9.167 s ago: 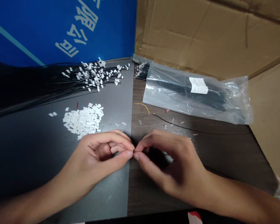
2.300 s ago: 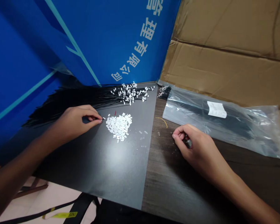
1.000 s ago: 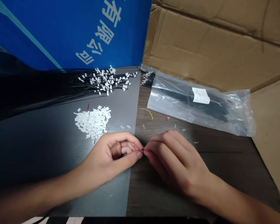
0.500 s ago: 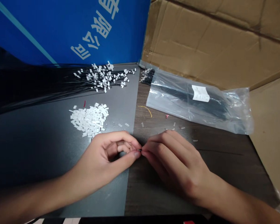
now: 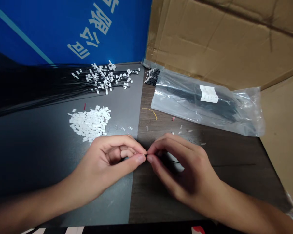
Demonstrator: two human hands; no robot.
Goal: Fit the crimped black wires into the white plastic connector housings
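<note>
My left hand (image 5: 109,162) is closed in a pinch, thumb against index finger, on a tiny piece with a metallic glint that looks like the end of a black wire (image 5: 234,165). Right beside it, my right hand (image 5: 197,172) pinches the same wire, its fingertips almost touching the left ones. The wire trails under my right palm and out over the dark wood surface. Fingers cover most of the pinched end, so its exact shape is hidden. Beyond my left hand lies a heap of small white connector housings (image 5: 90,123).
Black wires with white connectors (image 5: 107,78) spread at the back left. A clear plastic bag (image 5: 180,110) of black wires with metal ends lies back right. A yellow wire piece (image 5: 151,112), a red scrap (image 5: 84,106) and clear slivers are scattered around. Cardboard (image 5: 210,42) and a blue panel (image 5: 51,29) stand behind.
My right hand has turned so that its thumb and palm side show, with the wire visible beneath. Both hands keep their pinch. The whole view has shifted slightly.
</note>
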